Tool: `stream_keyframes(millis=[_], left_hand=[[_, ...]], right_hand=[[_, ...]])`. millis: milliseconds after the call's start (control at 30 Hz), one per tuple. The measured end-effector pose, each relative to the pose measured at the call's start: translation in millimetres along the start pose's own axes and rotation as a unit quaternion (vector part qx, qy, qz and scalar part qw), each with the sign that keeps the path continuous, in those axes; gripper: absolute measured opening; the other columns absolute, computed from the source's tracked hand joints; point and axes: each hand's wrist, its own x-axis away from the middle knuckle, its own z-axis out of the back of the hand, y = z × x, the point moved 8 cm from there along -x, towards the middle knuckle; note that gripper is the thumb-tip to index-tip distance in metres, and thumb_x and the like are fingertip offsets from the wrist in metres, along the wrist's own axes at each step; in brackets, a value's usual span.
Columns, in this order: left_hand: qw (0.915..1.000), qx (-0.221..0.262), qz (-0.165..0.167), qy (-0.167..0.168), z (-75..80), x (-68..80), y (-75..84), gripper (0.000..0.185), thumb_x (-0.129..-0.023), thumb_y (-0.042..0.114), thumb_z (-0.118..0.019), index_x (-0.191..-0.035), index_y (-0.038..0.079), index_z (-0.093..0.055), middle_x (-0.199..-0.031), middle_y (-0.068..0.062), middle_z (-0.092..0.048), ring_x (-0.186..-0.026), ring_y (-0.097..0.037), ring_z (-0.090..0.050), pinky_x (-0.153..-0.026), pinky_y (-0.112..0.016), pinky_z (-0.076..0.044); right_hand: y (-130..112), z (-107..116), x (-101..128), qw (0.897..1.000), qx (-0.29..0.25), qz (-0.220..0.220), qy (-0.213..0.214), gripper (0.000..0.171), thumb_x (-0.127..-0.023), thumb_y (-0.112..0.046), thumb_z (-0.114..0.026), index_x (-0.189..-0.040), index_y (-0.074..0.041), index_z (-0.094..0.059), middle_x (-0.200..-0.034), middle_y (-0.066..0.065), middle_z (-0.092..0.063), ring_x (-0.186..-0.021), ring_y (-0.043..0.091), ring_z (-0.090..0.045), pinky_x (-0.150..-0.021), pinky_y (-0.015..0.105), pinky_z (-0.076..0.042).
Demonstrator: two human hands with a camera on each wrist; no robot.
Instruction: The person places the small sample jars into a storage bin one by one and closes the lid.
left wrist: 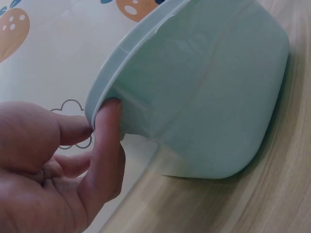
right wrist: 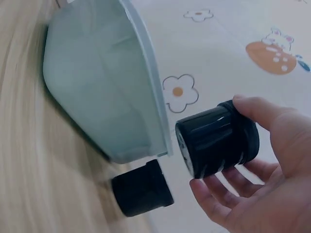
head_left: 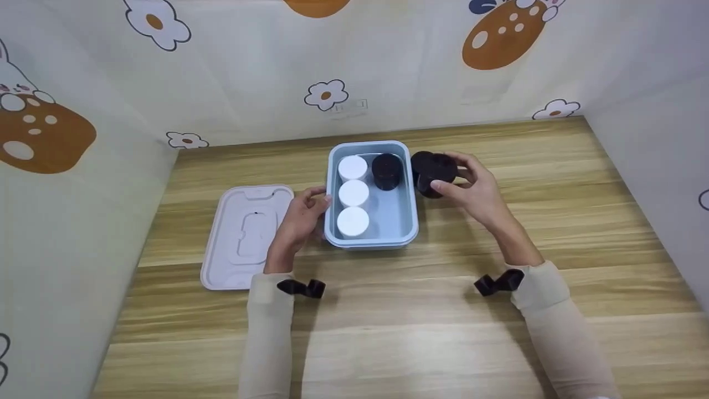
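A light blue container [head_left: 411, 213] [left wrist: 209, 92] [right wrist: 97, 92] stands mid-table, holding three white jars [head_left: 353, 193] in its left column and one black jar [head_left: 386, 171] at its far right. My left hand [head_left: 318, 200] [left wrist: 92, 121] rests against the container's left wall, a straight finger [left wrist: 108, 131] pressed up under the rim. My right hand [head_left: 450, 174] [right wrist: 218, 145] grips a black jar [head_left: 441, 170] [right wrist: 216, 141] in the air, just right of the container's far right corner. A second black jar [head_left: 421, 160] [right wrist: 141, 189] stands on the table behind and below it.
The container's pale lid [head_left: 246, 235] lies flat on the wooden table [head_left: 554, 183] left of my left hand. Flower-patterned walls [head_left: 332, 66] close in the back and both sides.
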Motion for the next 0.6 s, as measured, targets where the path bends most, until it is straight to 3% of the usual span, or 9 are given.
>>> stream_keyframes(millis=[200, 367, 600], left_hand=[[1.0000, 0.002, 0.005, 0.007, -0.7, -0.9, -1.2, 0.045, -0.105, 0.021, -0.053, -0.146, 0.005, -0.047, -0.108, -0.021, -0.067, -0.075, -0.016, -0.068, -0.050, -0.031, -0.053], [0.9999, 0.001, 0.005, 0.009, -0.4, -0.8, -1.1, 0.045, -0.105, 0.020, -0.054, -0.145, 0.003, -0.047, -0.109, -0.022, -0.067, -0.082, -0.017, -0.068, -0.057, -0.028, -0.056], [0.9998, -0.001, 0.020, 0.008, -0.3, -1.6, -3.0, 0.043, -0.105, 0.022, -0.053, -0.145, 0.008, -0.049, -0.105, -0.018, -0.067, -0.078, -0.017, -0.067, -0.052, -0.030, -0.053]], right_hand=[[-6, -3, 4, 1.000, -0.002, -0.005, -0.002, 0.061, -0.087, -0.007, -0.075, -0.141, 0.001, -0.049, -0.139, 0.016, -0.054, -0.111, 0.008, -0.060, -0.084, 0.016, -0.055], [-7, -8, 3, 1.000, -0.003, -0.009, -0.011, 0.061, -0.087, -0.007, -0.075, -0.141, 0.001, -0.048, -0.139, 0.016, -0.054, -0.114, 0.005, -0.059, -0.087, 0.015, -0.053], [-13, -18, -2, 0.999, 0.010, -0.008, -0.051, 0.065, -0.088, -0.010, -0.076, -0.144, -0.002, -0.045, -0.139, 0.016, -0.051, -0.118, 0.017, -0.059, -0.085, 0.015, -0.056]])
